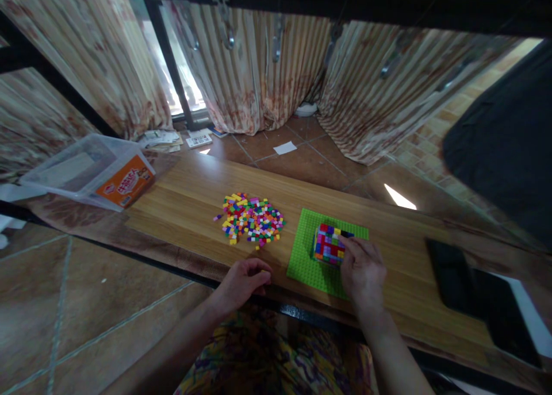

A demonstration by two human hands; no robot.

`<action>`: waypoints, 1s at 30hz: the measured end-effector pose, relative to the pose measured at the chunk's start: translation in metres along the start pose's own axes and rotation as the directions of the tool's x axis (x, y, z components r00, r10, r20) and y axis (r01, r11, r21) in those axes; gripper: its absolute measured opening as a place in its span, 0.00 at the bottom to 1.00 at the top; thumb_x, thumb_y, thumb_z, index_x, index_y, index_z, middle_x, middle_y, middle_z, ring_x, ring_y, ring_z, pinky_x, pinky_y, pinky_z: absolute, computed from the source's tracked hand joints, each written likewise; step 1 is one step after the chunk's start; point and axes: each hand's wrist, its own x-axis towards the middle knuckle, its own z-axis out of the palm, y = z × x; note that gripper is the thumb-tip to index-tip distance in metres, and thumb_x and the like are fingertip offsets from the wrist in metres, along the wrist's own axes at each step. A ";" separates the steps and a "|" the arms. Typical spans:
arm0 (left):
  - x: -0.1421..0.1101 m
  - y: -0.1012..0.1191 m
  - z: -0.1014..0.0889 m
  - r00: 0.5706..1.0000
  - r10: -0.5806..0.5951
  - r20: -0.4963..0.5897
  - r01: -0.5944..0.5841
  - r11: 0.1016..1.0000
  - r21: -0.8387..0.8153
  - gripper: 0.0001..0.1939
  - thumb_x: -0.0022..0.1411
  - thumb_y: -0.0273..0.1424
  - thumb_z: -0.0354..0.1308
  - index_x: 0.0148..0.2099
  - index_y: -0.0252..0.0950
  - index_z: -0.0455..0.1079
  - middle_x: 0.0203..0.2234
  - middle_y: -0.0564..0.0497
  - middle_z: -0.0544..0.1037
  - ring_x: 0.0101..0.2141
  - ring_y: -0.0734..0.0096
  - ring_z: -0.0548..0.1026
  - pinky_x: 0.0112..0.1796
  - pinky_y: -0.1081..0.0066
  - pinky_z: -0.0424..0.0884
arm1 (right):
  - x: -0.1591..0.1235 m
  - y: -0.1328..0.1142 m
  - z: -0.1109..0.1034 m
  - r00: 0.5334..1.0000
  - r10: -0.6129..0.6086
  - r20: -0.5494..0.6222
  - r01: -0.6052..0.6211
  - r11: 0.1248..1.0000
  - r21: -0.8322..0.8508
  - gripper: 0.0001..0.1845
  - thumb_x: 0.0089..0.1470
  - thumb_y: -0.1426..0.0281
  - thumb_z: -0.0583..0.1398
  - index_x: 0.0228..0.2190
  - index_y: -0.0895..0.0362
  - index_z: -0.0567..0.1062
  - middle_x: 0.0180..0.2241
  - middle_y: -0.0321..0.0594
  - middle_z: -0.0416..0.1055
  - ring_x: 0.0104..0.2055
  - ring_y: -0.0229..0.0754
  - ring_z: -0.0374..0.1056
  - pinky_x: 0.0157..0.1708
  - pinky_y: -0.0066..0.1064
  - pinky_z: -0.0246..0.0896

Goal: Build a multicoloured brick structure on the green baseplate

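A block built of many-coloured toy bricks [329, 244] stands on a green studded baseplate [302, 257]. My right hand [364, 268] is over the block's right side, index finger and thumb touching its top near a yellow brick. Its other fingers are curled, and whatever they may hold is hidden. My left hand [245, 280] is closed in a pinch by the table's front edge, left of the baseplate. A speck of yellow shows at its fingertips, too small to name. Beyond the left hand lies a loose pile of small coloured bricks [254, 218].
The wooden table [194, 194] carries a clear plastic bin [90, 171] with an orange label at its left end. Black flat objects [470, 286] lie at the right. Striped curtains [259, 67] hang behind, and papers [284, 148] lie on the tiled floor.
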 end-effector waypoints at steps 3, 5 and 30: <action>0.001 -0.002 0.000 1.000 0.001 0.003 -0.001 1.000 -0.001 0.13 0.48 0.36 0.61 0.35 0.33 0.71 0.22 0.54 0.74 0.20 0.79 0.69 0.24 0.76 0.64 | -0.001 0.000 0.002 1.000 0.015 -0.008 -0.015 1.000 0.003 0.19 0.60 0.72 0.49 0.38 0.56 0.80 0.36 0.44 0.74 0.40 0.45 0.66 0.42 0.38 0.64; 0.001 -0.002 -0.001 1.000 0.003 0.005 -0.003 1.000 0.000 0.13 0.49 0.36 0.61 0.35 0.33 0.71 0.22 0.54 0.74 0.20 0.78 0.69 0.24 0.76 0.64 | -0.002 0.000 0.003 1.000 0.023 -0.006 -0.023 1.000 0.012 0.19 0.59 0.72 0.49 0.38 0.55 0.80 0.36 0.44 0.73 0.41 0.45 0.66 0.42 0.39 0.64; -0.019 -0.003 0.011 0.986 0.165 0.027 -0.159 0.974 -0.164 0.19 0.53 0.40 0.63 0.43 0.33 0.67 0.31 0.49 0.78 0.27 0.73 0.74 0.34 0.71 0.70 | -0.042 -0.081 -0.028 0.925 0.292 0.244 -0.380 0.736 0.561 0.12 0.58 0.62 0.57 0.38 0.53 0.78 0.41 0.43 0.76 0.44 0.44 0.72 0.46 0.39 0.66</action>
